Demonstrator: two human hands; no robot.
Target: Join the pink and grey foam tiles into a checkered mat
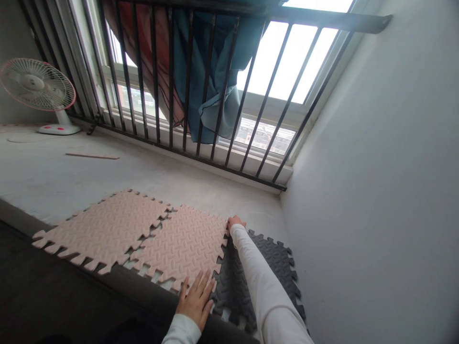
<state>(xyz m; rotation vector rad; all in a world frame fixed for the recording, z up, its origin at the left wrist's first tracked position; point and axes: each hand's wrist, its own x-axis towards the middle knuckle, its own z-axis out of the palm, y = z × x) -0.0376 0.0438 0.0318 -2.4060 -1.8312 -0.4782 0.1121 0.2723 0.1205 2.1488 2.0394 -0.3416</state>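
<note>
Two pink foam puzzle mats lie side by side on the concrete ledge, the left mat (pixel 103 229) and the right mat (pixel 184 243). A dark grey foam mat (pixel 276 260) lies to their right, near the wall. My left hand (pixel 195 298) rests flat, fingers spread, on the near corner of the right pink mat where it meets the grey one. My right hand (pixel 235 221) reaches to the far corner of that same seam, fingers curled onto the mat edges; what they pinch is hard to see.
A black barred railing (pixel 201 143) fronts the window at the back. A white and pink fan (pixel 38 86) stands far left, with a thin stick (pixel 91 155) lying on the ledge. A white wall (pixel 376 191) closes the right side. Blue and red cloth (pixel 211 71) hangs on the bars.
</note>
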